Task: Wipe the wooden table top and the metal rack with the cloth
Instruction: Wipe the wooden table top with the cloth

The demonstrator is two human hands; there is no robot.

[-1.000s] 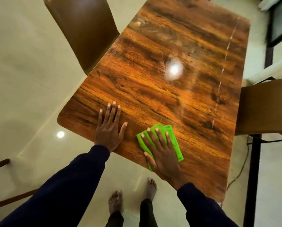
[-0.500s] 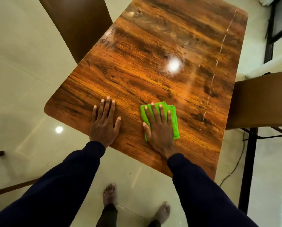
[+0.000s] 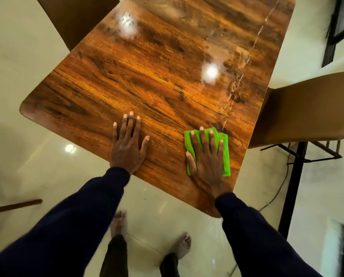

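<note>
Fingers [image 3: 204, 140] spread flat on green cloth [image 3: 226, 159], right hand [image 3: 206, 164] pressing | left hand [image 3: 127, 150] beside, fingers straight on wooden table top [image 3: 147, 76] | chair [image 3: 307, 108] right of fingertips

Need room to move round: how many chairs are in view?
2: a dark brown chair beside the glossy wooden table, far left; a tan moulded chair at its right edge. Others may be out of frame.

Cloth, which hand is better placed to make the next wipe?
Right: the right hand lies flat on the cloth, while the left hand rests bare on the table.
</note>
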